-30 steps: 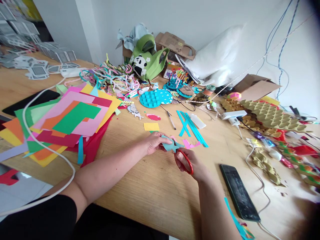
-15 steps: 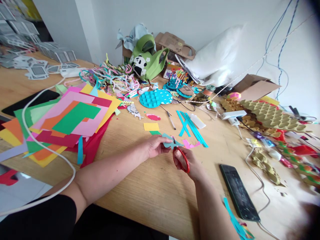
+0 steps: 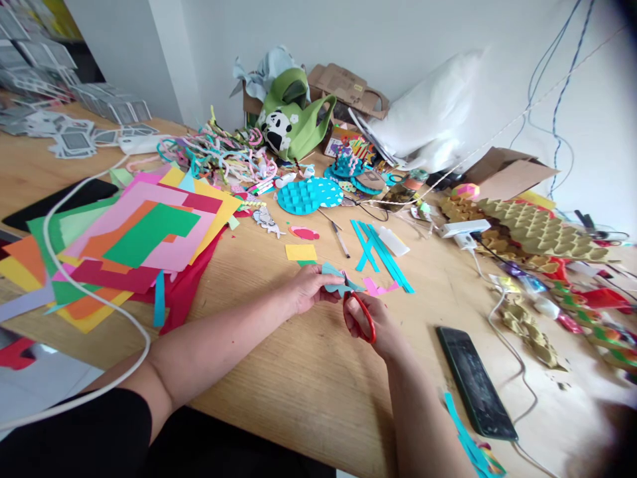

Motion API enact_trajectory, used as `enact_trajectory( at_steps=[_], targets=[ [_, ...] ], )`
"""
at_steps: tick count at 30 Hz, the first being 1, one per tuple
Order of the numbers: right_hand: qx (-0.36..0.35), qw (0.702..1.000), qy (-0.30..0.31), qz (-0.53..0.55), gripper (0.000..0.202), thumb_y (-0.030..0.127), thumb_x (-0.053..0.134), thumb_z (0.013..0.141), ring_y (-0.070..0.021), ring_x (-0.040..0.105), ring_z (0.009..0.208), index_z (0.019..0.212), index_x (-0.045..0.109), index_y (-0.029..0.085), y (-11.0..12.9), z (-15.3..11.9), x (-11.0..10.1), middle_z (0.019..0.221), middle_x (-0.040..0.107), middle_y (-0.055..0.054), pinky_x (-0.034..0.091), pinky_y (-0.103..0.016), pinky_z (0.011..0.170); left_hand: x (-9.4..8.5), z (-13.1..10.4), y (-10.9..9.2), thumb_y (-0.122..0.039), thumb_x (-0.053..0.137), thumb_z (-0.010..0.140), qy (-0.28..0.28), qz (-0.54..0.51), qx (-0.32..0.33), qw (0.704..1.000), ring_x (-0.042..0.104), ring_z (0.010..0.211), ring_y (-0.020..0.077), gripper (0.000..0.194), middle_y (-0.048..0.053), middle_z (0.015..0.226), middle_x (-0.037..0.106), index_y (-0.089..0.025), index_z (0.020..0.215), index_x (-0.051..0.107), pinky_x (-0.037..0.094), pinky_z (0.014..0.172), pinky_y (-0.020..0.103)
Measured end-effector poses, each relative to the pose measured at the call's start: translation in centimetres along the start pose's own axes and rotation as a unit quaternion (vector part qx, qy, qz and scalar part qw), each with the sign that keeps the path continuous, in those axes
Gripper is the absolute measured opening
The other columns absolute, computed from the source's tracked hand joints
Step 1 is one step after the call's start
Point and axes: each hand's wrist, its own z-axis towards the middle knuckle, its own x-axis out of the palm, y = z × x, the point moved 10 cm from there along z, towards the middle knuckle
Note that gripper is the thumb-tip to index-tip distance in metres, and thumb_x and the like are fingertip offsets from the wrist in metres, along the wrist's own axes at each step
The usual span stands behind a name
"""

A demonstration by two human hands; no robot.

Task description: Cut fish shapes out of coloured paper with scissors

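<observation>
Near the middle of the table, my left hand (image 3: pixel 314 289) pinches a small teal paper piece (image 3: pixel 334 282) between thumb and fingers. My right hand (image 3: pixel 369 320) is closed round the red handles of a pair of scissors (image 3: pixel 369 325), whose blades reach the teal paper. Just behind my hands lie a yellow paper piece (image 3: pixel 300 252), partly over a green one, and pink scraps (image 3: pixel 381 287). Blue paper strips (image 3: pixel 382 257) and a pen (image 3: pixel 341 239) rest beyond them.
Stacked coloured paper (image 3: pixel 149 232) covers the left, crossed by a white cable (image 3: pixel 50 245). A phone (image 3: pixel 475 382) lies right of my right forearm. Pipe cleaners (image 3: pixel 223 153), a green panda bag (image 3: pixel 293 123) and blue round crafts (image 3: pixel 308 196) stand behind; egg trays (image 3: pixel 537 229) are at the right.
The teal paper has turned slightly in my left hand, its left part tilting upward. My left hand has shifted a little, and the scissors have moved only slightly.
</observation>
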Motion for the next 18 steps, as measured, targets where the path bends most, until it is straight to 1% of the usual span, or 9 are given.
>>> enact_trajectory(
  at_steps=[5,10,18],
  targets=[
    [0.003,1.000,0.011,0.003,0.059,0.077,0.059,0.077,-0.0103,0.047,0.041,0.065,0.048,0.020,0.02,-0.09,0.25,0.051,0.053,0.001,0.034,-0.023,0.039,-0.04,0.05,-0.22,-0.027,0.080,0.058,0.005,0.022,0.008,1.000,0.052,0.053,0.0086,0.025,0.001,0.061,0.060,-0.011,0.070,0.064,0.041,0.051,0.022],
    [0.001,1.000,0.016,0.001,0.060,0.078,0.057,0.078,-0.0099,0.047,0.041,0.065,0.049,0.020,0.22,-0.11,0.34,0.051,0.055,0.000,0.034,-0.023,0.040,0.09,0.12,-0.27,-0.029,0.081,0.056,0.017,0.034,0.009,0.999,0.052,0.053,0.0088,0.028,0.000,0.060,0.059,-0.012,0.068,0.063,0.041,0.051,0.023],
    [-0.003,1.000,0.021,0.001,0.061,0.079,0.058,0.075,-0.0101,0.048,0.042,0.067,0.049,0.019,-0.33,0.05,0.20,0.052,0.054,0.001,0.034,-0.023,0.040,0.24,0.20,-0.36,-0.034,0.082,0.055,0.030,0.057,0.011,0.998,0.050,0.051,0.0084,0.032,0.000,0.057,0.058,-0.013,0.064,0.060,0.041,0.051,0.023]
  ],
)
